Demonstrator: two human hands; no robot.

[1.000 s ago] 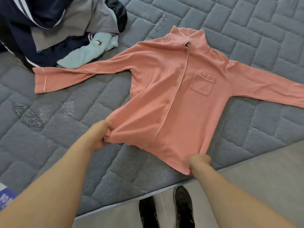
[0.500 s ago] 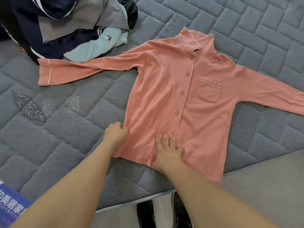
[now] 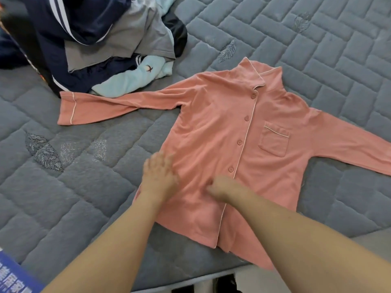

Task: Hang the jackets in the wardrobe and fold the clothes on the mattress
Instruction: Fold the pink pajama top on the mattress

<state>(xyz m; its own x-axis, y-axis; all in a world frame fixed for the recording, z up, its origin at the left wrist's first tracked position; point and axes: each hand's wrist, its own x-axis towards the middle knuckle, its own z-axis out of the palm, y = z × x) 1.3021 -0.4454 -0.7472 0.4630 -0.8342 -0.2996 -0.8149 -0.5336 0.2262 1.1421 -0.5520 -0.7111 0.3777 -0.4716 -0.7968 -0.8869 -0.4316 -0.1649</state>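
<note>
At the near edge of the mattress (image 3: 63, 208) the hem of the pink shirt (image 3: 222, 132) hangs just over the border, and both hands rest on its lower front. The left hand (image 3: 159, 176) lies flat with fingers straight and close together, pressing the cloth at the shirt's left side edge. The right hand (image 3: 222, 188) sits beside the button placket; its fingers look curled under, but blur keeps me from telling whether they pinch fabric. The shirt lies face up, buttoned, both sleeves spread wide. It looks light, soft and limp, so it will probably wrinkle and slide; shoulder seams and cuffs seem the best holds. Beyond the left sleeve (image 3: 101, 109) sits the pile of unfolded clothes (image 3: 101, 45).
</note>
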